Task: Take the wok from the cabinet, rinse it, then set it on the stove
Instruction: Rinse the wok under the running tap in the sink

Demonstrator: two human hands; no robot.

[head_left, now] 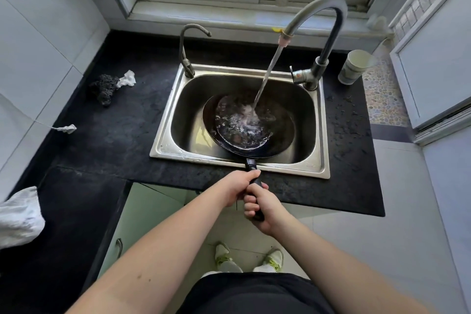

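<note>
Two hands: left hand (238,187) and right hand (262,208) both grip the handle.
Wok: round black metal wok (248,125) inside the steel sink (239,160).
Water: tall grey tap (328,30) pours into it.

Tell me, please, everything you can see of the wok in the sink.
The wok is a round, dark, worn-looking metal pan with a straight black handle pointing toward the person. Its bowl sits inside the steel sink, apparently tilted, with water pooled inside it. The stream from the tall faucet lands in the bowl and splashes. The left hand and the right hand both grip the handle, left nearer the bowl.
</note>
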